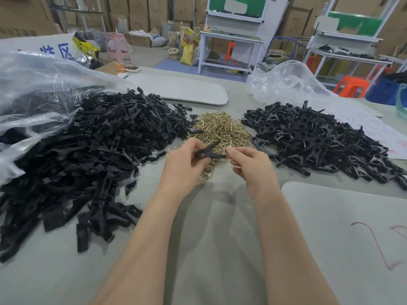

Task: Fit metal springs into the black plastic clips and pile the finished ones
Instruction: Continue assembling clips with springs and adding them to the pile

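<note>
- The work goes on at a wide grey-green table (209, 238), with a pale grey board (182, 89) lying flat at the far side and another (343, 227) at the near right, marked in red.
- Behind it the room is stacked high with cardboard boxes (141, 9). White workbenches (231, 40), a pink stool (115, 46) and an orange stool (351, 84) stand on the floor.
- A big clear plastic bag (33, 80) slumps over the left edge, and a crumpled one (286, 82) sits far right.
- A large heap of loose black clip parts (92, 150) spills from the left bag. A mound of brass-coloured springs (220, 128) lies in the middle, and the pile of finished clips (319, 139) is on the right, partly over a sheet of paper (363, 122).
- Above the near edge of the springs, the left hand (185, 164) grips a black clip (208, 151) by its round end.
- The right hand (251, 164) pinches the clip's other tip. I cannot tell whether it also holds a spring.
</note>
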The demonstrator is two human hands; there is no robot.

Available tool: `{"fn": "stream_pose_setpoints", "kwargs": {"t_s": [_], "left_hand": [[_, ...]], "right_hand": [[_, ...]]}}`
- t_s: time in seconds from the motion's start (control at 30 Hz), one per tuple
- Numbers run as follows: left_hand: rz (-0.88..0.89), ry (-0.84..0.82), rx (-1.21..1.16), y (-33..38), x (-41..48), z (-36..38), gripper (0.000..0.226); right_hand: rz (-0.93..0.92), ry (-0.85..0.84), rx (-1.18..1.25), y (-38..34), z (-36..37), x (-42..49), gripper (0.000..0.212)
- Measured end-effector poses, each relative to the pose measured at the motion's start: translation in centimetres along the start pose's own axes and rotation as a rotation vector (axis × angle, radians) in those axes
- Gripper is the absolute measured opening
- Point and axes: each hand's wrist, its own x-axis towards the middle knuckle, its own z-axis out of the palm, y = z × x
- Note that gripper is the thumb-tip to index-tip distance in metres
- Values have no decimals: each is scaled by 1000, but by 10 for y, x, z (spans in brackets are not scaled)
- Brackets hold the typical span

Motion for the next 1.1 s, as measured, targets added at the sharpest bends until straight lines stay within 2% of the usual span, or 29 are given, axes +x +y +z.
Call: {"fn": "stream_pose_setpoints", "kwargs": {"t_s": [0.17, 0.37, 0.67, 0.8, 0.9, 1.0, 1.1], "left_hand": [[82, -72, -11, 2, -1, 1, 31], [91, -66, -15, 0, -1, -1, 27], [99, -76, -8, 1, 0, -1, 28], [113, -103, 28, 2, -2, -1, 28], [111, -97, 10, 2, -1, -4, 32], [99, -136, -96, 6, -1, -7, 28], [135, -182, -154, 12, -2, -10, 27]], "right_hand": [[-14, -29, -75, -2, -2, 1, 20], [-36, 2, -16, -5, -9, 0, 23], [-98, 10, -115, -4, -5, -1, 29], [-106, -36, -158, -3, -5, 0, 30], [0, -152, 29, -4, -9, 0, 24], [186, -414, 340, -7, -17, -1, 12], [295, -640, 499, -4, -17, -4, 44]]}}
